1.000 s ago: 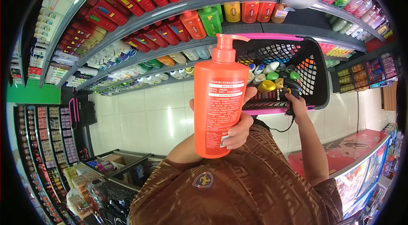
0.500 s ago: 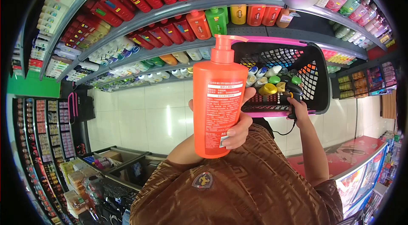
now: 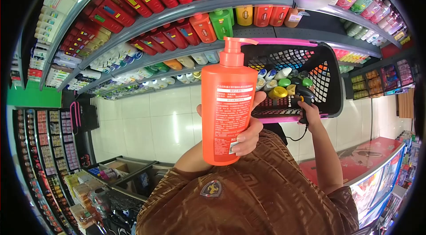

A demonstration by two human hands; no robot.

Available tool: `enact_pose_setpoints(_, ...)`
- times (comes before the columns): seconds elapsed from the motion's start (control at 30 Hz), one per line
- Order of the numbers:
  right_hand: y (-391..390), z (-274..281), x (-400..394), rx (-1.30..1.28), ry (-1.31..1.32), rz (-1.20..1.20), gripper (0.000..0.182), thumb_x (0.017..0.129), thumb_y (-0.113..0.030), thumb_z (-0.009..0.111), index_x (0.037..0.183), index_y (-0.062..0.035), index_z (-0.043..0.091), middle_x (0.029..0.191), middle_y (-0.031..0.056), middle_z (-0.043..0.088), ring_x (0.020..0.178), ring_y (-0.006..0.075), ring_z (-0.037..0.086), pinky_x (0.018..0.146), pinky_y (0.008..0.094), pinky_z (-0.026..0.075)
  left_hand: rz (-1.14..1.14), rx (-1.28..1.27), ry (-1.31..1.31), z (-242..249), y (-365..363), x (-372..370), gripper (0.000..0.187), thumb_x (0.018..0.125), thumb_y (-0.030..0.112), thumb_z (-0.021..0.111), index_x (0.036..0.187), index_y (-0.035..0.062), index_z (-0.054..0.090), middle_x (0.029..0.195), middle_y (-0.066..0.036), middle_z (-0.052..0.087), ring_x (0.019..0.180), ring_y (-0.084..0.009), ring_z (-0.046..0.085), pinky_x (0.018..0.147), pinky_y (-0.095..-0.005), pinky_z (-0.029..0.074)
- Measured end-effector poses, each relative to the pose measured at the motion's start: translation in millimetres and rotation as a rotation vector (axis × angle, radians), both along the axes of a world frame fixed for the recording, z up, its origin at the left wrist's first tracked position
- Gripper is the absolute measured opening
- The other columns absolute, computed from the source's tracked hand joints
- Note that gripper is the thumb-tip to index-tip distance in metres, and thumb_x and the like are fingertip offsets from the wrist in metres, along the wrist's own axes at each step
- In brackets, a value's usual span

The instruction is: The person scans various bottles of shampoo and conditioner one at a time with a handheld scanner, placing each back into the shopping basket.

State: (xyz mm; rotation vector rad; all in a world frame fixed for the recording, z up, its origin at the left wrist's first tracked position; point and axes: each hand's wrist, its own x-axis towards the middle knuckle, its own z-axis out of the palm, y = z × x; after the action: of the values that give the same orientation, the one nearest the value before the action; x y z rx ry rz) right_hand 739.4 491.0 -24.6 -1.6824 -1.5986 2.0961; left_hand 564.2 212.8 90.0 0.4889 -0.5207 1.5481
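Note:
My left hand is wrapped round an orange pump bottle, held upright before my chest. Its back label, covered in small white print, faces me, and the pump spout points right. To the right, my right hand grips a black handheld barcode scanner with a cable hanging down. That hand is at the near rim of a black shopping basket with pink edging. Inside the basket lie several bottles, among them one with a yellow cap. What supports the basket is hidden.
Shelves of red, orange and green bottles curve across the front. A pale tiled floor lies below them. Open bins stand at lower left, a red-topped display case at lower right. Another black-and-pink basket is at left.
The view has turned slightly, so the shelves sit a little further left. Both hands keep their hold on the bottle and the scanner, almost still.

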Motion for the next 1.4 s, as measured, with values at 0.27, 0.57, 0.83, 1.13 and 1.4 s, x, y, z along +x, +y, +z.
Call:
enact_pose_setpoints(0.27, 2.3, -2.5, -0.4, -0.013, -0.007, -0.015, 0.032, 0.085, -0.029, 0.078, 0.097, -0.0053, 0.059, 0.068, 0.0032, 0.056, 0.048, 0.0184, 0.062, 0.041, 0.0355, 0.055, -0.013, -0.039, 0.005, 1.1, -1.8, -1.8, 0.131, 0.069, 0.079, 0.078, 0.166, 0.0282, 0.007, 0.099, -0.012, 0.058, 0.075, -0.0246, 0.063, 0.068, -0.0368, 0.05)
enact_pose_setpoints(0.57, 2.4, 0.0, -0.9, -0.004, -0.002, -0.03, 0.033, 0.084, -0.028, 0.078, 0.098, -0.0044, 0.058, 0.069, 0.0035, 0.056, 0.048, 0.0192, 0.062, 0.041, 0.036, 0.055, -0.011, -0.044, 0.014, -0.7, -2.3, -0.7, 0.131, 0.068, 0.081, 0.077, 0.166, 0.0278, 0.008, 0.099, -0.011, 0.058, 0.075, -0.0244, 0.063, 0.068, -0.0369, 0.05)
enact_pose_setpoints(0.83, 4.2, -4.1, 0.4, -0.009, -0.003, -0.007, 0.034, 0.084, -0.029, 0.078, 0.099, -0.0042, 0.06, 0.069, 0.0031, 0.057, 0.049, 0.0186, 0.063, 0.042, 0.0363, 0.056, -0.012, -0.025, 0.019, 2.5, 4.3, -3.0, 0.13, 0.069, 0.08, 0.077, 0.166, 0.0275, 0.008, 0.1, -0.012, 0.058, 0.074, -0.0245, 0.064, 0.068, -0.0374, 0.05)
enact_pose_setpoints(1.13, 0.3, 2.9, -1.8, 0.0, -0.003, -0.022, 0.033, 0.086, -0.028, 0.077, 0.098, -0.0038, 0.06, 0.067, 0.0031, 0.056, 0.048, 0.0186, 0.063, 0.041, 0.0354, 0.056, -0.025, -0.006, 0.002, -4.3, 14.7, 0.4, 0.129, 0.07, 0.08, 0.076, 0.166, 0.0272, 0.008, 0.1, -0.012, 0.057, 0.075, -0.0246, 0.064, 0.068, -0.0373, 0.05)
enact_pose_setpoints(1.4, 2.8, -3.2, 0.2, -0.015, 0.025, -0.027, 0.031, 0.086, -0.026, 0.076, 0.098, -0.0035, 0.06, 0.066, 0.0036, 0.056, 0.047, 0.0194, 0.063, 0.04, 0.0356, 0.055, -0.018, -0.026, 0.004, -0.7, 19.5, 4.6, 0.13, 0.07, 0.079, 0.076, 0.166, 0.026, 0.007, 0.1, -0.012, 0.058, 0.075, -0.0251, 0.064, 0.069, -0.0377, 0.05)
